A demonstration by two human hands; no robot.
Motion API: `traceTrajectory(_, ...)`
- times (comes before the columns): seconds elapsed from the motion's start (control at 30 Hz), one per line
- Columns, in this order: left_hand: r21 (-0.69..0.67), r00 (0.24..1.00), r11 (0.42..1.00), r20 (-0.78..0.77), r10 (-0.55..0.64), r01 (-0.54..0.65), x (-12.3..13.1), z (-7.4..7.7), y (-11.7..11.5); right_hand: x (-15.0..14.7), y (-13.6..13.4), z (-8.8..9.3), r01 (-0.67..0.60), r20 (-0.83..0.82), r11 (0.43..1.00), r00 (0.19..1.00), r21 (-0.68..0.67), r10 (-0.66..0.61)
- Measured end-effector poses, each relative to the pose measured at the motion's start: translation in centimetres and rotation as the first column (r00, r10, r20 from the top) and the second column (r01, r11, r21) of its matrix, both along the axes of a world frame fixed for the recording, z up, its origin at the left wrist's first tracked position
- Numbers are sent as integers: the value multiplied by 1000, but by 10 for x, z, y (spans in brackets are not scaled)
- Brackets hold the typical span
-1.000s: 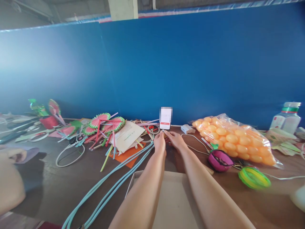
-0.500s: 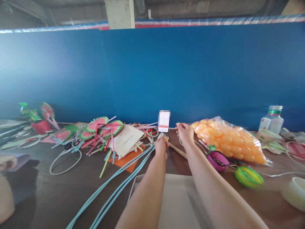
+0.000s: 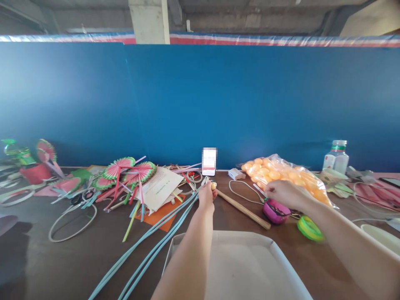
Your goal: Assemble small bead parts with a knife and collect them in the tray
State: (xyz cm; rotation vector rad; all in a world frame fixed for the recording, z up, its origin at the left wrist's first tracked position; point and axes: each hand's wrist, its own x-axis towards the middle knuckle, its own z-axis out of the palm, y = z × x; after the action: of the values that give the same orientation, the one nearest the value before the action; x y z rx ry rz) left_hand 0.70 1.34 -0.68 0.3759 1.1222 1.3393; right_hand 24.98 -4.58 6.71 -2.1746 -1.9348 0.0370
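My left hand [image 3: 206, 195] is closed in front of the phone [image 3: 209, 161], and a small shiny gold piece [image 3: 213, 185] shows at its fingertips. Light blue cords [image 3: 156, 246] run up to this hand from the lower left; whether its fingers grip them too I cannot tell. A wooden stick [image 3: 243, 209] lies just to its right, with one end close to the fingers. My right hand [image 3: 281, 192] hovers over the small magenta cup [image 3: 276, 211], its fingers pinched together. What they hold, if anything, is hidden.
A clear bag of orange balls [image 3: 271, 171] lies behind my right hand. Left are watermelon paper fans [image 3: 137, 171], papers [image 3: 162, 187] and orange card [image 3: 164, 218]. A pale tray [image 3: 240, 258] sits in front, green-yellow rings [image 3: 309, 228] and a bottle [image 3: 336, 158] at right.
My right hand has moved right and down, from beside the phone to above the magenta cup. The left hand keeps its place by the phone. The view has shifted slightly.
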Motion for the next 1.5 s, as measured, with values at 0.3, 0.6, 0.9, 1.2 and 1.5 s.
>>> traceTrajectory(0.3, 24, 1000, 1000, 4, 13, -13, -4, 0, -5, -17, -21, 10, 68, 116, 980, 992, -186, -47)
traceTrajectory(0.6, 8, 1000, 1000, 18, 8, -8, -1, 0, -3, 3, -17, -14, 75, 148, 950, 989, -304, -31)
traceTrajectory(0.9, 28, 1000, 1000, 26, -3, 2, -1, -1, -4, 0, -19, -13, 54, 146, 950, 989, -307, -9)
traceTrajectory(1.2, 21, 1000, 1000, 16, -12, 12, 0, -3, -1, 6, -25, -9, 20, 140, 954, 990, -299, 23)
traceTrajectory(1.5, 25, 1000, 1000, 12, -12, 12, 1, -6, 1, -3, -19, -9, 49, 172, 941, 985, -335, 10)
